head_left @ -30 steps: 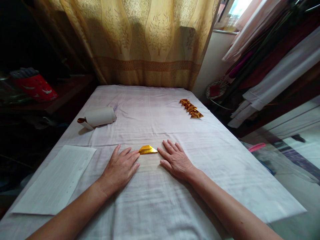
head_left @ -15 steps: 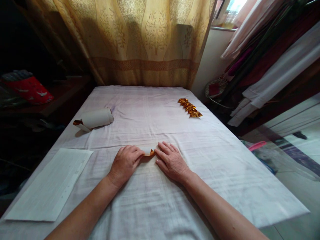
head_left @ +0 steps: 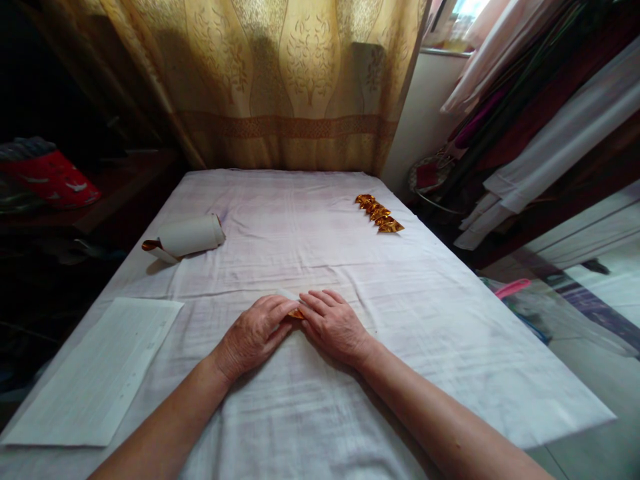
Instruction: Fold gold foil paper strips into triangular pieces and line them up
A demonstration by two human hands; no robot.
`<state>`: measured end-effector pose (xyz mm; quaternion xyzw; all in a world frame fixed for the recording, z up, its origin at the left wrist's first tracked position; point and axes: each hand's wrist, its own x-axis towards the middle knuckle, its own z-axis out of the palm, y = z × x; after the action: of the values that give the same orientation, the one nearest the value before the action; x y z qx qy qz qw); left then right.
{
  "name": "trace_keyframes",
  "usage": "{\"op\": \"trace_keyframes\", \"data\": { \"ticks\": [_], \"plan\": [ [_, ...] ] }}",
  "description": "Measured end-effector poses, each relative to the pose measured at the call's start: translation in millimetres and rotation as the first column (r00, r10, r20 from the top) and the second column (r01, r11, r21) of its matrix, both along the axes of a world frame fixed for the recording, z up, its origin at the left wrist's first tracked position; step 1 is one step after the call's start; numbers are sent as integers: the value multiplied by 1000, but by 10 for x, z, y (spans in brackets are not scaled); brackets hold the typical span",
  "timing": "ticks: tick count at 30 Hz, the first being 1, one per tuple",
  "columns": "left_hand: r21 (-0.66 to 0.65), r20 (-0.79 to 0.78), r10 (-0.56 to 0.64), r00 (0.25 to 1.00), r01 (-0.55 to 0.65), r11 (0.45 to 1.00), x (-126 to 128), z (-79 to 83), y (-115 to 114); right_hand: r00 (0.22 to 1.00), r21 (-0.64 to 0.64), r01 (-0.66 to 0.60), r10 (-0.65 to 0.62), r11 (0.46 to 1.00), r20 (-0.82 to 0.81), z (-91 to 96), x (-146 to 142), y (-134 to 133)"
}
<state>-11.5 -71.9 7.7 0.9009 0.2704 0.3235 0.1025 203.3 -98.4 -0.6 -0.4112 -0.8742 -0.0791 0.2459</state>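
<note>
A small folded piece of gold foil paper [head_left: 297, 312] lies on the white cloth [head_left: 310, 233] over the table, almost hidden between my two hands. My left hand [head_left: 255, 333] has its fingers curled on the piece's left side. From the right, my right hand [head_left: 334, 327] presses on it with fingers together, its fingertips meeting those of the left hand. Only a sliver of gold and a pale edge show between them.
A row of several folded gold pieces [head_left: 379, 215] lies far right. A white roll with a gold edge [head_left: 187, 237] lies far left. A white sheet [head_left: 95, 370] rests near left. A curtain [head_left: 280, 80] hangs behind; clothes [head_left: 540, 120] hang at right.
My hands lay flat on either side of the gold piece. They have closed in on it from both sides, covering nearly all of it.
</note>
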Motion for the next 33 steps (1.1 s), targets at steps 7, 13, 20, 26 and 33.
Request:
{"op": "trace_keyframes", "data": {
  "ticks": [7,13,20,26,33],
  "plan": [
    [129,-46,14,999,-8,992,35,25,-25,999,27,-29,29,999,-19,3,-35,9],
    [133,-64,12,998,-3,991,-66,-19,34,999,54,1,1,999,-40,-53,54,54],
    [37,-119,10,993,-6,999,-230,-95,128,995,15,-95,95,995,-39,-53,77,44],
    [-68,-128,7,992,-15,998,-296,-82,145,997,-96,-75,74,993,-12,13,61,95],
    [-221,8,124,992,-119,968,-342,-50,164,996,-134,-91,93,987,11,34,-9,134]
  ]
}}
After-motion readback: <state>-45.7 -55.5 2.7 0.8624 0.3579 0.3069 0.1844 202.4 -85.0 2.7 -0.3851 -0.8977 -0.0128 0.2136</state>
